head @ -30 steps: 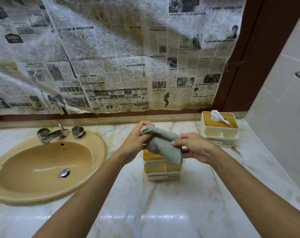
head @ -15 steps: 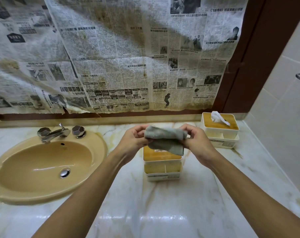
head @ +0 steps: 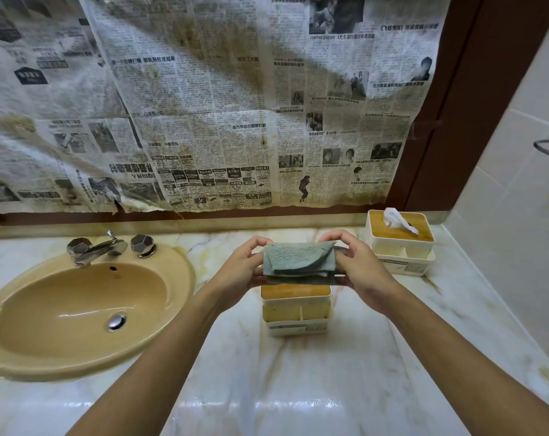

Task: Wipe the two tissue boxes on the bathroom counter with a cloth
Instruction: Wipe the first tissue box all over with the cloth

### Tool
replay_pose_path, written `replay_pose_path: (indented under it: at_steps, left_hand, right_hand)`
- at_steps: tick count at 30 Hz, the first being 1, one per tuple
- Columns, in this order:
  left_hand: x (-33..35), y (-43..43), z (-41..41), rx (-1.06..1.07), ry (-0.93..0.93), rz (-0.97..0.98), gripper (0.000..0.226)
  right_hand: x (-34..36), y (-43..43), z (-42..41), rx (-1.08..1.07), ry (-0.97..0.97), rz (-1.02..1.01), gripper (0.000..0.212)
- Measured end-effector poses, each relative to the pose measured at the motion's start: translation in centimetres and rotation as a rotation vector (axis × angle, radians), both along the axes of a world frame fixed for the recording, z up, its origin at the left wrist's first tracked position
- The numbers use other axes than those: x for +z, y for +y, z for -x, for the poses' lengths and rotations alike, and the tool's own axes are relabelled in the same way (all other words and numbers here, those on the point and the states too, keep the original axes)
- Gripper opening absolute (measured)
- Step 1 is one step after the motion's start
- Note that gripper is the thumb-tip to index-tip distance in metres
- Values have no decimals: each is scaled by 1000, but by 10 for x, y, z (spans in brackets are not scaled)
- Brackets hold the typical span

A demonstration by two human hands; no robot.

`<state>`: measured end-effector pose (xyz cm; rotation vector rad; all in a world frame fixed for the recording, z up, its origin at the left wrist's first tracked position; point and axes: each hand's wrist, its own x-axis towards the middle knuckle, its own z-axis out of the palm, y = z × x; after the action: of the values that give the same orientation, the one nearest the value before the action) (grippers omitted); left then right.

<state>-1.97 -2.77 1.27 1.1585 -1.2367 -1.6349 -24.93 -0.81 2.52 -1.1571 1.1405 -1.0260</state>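
**Squaring up the cloth before the first wipe**

Pinched at both ends by curled fingertips (head: pixel 260 242): gripped by the left hand (head: pixel 243 270) on one side and the right hand (head: pixel 359 269) on the other. Folded into a thick pad of grey-green cloth (head: pixel 298 262) and held in the air just above the near tissue box (head: pixel 295 311), apart from it. Judged as the folding step, with no wiping yet begun. Best to press the layers flat, tuck the loose corner under, then shift to a one-handed grip and steady the box with the free hand. Start on the wooden lid, then work down the white sides. Leave the far tissue box (head: pixel 399 247), against the back wall on the marble counter (head: pixel 298 388), for afterwards, and wipe around the tissue (head: pixel 395 220) sticking out of its lid.

Hidden behind the pad: most of the near lid, so hard to say whether a tissue protrudes there too. Too small to read: the labels on both boxes.
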Motion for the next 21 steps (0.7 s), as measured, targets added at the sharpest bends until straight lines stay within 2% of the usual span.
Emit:
replay_pose_path:
  at_steps: [6,10,16,21]
  left_hand:
    - [-2,-1,-9,22,-41,-51,25]
    - [-11,2,-10,-35,-123,51,16]
    - [-18,-6,-23,-55,-171,100,18]
    - [-29,-9,-27,-91,-273,72,18]
  right_hand:
    - [-4,2,5,36,-255,-321,26]
    - [-16,1,0,87,-142,-377,39]
    - [-32,7,-17,19,-164,-370,26]
    - [-39,11,-27,-3,49,-217,17]
